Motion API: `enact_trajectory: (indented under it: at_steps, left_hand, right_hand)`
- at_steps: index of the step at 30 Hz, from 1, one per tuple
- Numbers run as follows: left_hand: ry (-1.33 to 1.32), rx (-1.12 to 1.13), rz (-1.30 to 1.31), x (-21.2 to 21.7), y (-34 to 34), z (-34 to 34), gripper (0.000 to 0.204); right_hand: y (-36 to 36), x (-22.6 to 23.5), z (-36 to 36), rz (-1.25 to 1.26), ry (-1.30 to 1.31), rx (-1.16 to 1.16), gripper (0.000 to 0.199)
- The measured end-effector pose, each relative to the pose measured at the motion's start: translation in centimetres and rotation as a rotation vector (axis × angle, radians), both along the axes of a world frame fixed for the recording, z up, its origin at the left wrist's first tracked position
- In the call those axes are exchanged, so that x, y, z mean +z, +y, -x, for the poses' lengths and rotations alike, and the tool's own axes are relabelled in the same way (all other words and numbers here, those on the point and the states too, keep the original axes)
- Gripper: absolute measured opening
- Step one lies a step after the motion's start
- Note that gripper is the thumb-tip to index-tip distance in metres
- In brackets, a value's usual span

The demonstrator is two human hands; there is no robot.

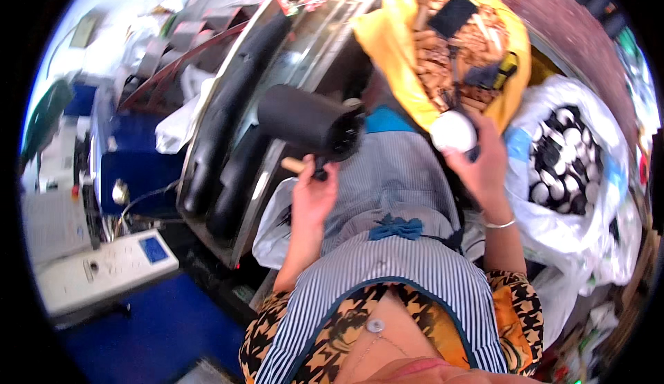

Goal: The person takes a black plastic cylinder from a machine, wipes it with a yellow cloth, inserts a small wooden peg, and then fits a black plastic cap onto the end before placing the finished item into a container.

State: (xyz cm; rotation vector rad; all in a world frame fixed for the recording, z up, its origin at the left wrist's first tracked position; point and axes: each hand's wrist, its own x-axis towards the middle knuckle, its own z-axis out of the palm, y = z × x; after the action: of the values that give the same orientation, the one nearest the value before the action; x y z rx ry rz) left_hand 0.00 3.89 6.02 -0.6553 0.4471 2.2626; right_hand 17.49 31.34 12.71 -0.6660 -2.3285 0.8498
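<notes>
My left hand (315, 194) is closed, its fingertips pinching a small tan wooden peg (293, 165) with a dark piece (320, 170) at its end. Just above that hand is a thick black cylinder (297, 117), its round end facing right. My right hand (482, 159) has its fingers around a white round cap (453, 132), the pale face turned up; something dark shows under it. That cap is at the near rim of a yellow bag (391, 52) full of small tan wooden pieces (477, 45).
A clear plastic bag (609, 142) of black and white round caps (564, 152) stands at the right. Left of the cylinder, long black padded rolls (238, 100) lie in a metal-framed trough. A white power strip (104, 270) rests on a blue surface (149, 335) at lower left.
</notes>
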Motion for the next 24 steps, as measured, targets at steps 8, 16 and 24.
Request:
enact_trajectory:
  at_steps: [8, 16, 24]
  left_hand:
    - [0.070, 0.049, 0.028, 2.2, -1.7, -1.1, 0.031]
    - [-0.010, -0.025, -0.075, 3.4, -3.8, -0.1, 0.030]
    - [0.017, -0.060, -0.065, 4.0, -4.2, 0.4, 0.023]
  right_hand:
    - [-12.0, 0.6, 11.7, -0.202, 0.139, 0.323, 0.082]
    - [-9.9, 2.5, 13.4, -0.344, -0.041, 0.795, 0.075]
    - [-8.5, 5.7, 14.8, -0.730, -0.003, 0.934, 0.066]
